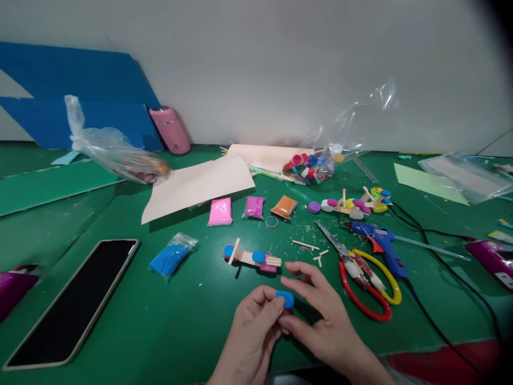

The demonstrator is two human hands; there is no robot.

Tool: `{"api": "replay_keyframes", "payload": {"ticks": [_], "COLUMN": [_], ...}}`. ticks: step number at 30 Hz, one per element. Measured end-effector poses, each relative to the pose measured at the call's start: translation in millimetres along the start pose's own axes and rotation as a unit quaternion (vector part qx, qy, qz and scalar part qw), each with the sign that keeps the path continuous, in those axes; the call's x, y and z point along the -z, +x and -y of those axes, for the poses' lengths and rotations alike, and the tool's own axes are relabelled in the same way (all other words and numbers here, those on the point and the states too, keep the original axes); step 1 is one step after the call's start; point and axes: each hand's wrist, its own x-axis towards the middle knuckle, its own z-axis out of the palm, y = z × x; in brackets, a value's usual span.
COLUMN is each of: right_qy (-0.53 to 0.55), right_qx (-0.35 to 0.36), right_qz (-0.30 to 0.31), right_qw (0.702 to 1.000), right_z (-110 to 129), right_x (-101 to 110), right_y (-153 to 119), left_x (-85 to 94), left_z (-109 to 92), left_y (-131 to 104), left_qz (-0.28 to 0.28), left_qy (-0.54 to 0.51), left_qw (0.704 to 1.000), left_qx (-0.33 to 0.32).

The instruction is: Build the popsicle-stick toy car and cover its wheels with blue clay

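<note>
Blue clay, a small flattened blob (285, 298), sits pinched between the fingertips of both hands just above the green table (168, 331). The left hand (253, 327) is closed on it from the near side, thumb and forefinger clamped on its edge; the right hand (316, 315) meets it from the other side with thumb and a lower finger, the remaining fingers spread loose above.

Taking the blob as the landmark: just beyond it lies a stick-and-clay model (251, 257) — flat wooden sticks with blue and pink pads. Beyond and to the right of the blob lie red-and-yellow scissors (363, 278), blades open, and farther right a blue glue gun (380, 243) with its black cord trailing off. To the left, a blue clay packet (171, 256), then a dark phone (74, 299). Far beyond sit pink, purple and orange packets and a bag of bottle caps (310, 166).

Risks, as I judge them: the clay looks soft, so too hard a pinch would likely dent or smear it. It could pick up the wood shavings scattered on the table if dropped. A reach past it might knock the light model — or catch the open scissor blades or the glue gun's nozzle, which could be hot.
</note>
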Motion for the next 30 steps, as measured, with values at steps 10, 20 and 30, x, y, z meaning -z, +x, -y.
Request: {"api": "replay_keyframes", "payload": {"ticks": [10, 20, 30], "right_qy": [-0.218, -0.285, -0.108], "right_qx": [-0.216, -0.345, -0.404], "right_qz": [-0.289, -0.163, -0.172], "right_qw": [0.907, 0.879, 0.892], "right_z": [-41, -103, -90], "right_x": [78, 144, 157], "right_y": [-19, -17, -21], "left_x": [9.9, 13.5, 16.3], "left_z": [2, 2, 5], "left_y": [8, 7, 7], "left_qz": [-0.008, -0.056, -0.058], "left_qy": [0.088, 0.159, 0.171], "left_qw": [0.995, 0.981, 0.979], "left_qx": [-0.04, -0.09, -0.091]}}
